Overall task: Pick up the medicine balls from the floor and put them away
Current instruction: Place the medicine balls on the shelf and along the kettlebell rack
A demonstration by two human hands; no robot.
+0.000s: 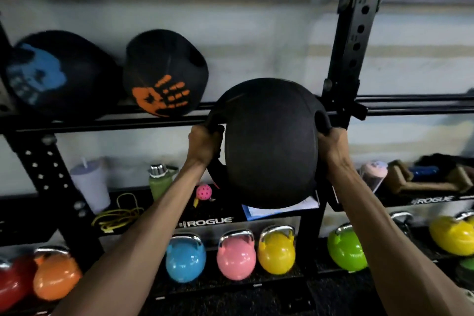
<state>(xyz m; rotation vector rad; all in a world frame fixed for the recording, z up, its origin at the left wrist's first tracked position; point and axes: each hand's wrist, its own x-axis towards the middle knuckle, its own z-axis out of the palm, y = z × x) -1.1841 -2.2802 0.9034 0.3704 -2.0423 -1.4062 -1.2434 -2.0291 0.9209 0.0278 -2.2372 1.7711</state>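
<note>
Two hands' fingers (216, 129) hook medicine ball (269, 143) handles.

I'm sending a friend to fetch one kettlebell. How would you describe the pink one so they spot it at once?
Find the black rack and look at its bottom row of kettlebells. The pink kettlebell sits near the middle, under the ROGUE label, between the blue kettlebell and a yellow kettlebell. It is the only pink one there.

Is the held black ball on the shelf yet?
No. The black ball is held in the air by left hand and right hand.
</note>
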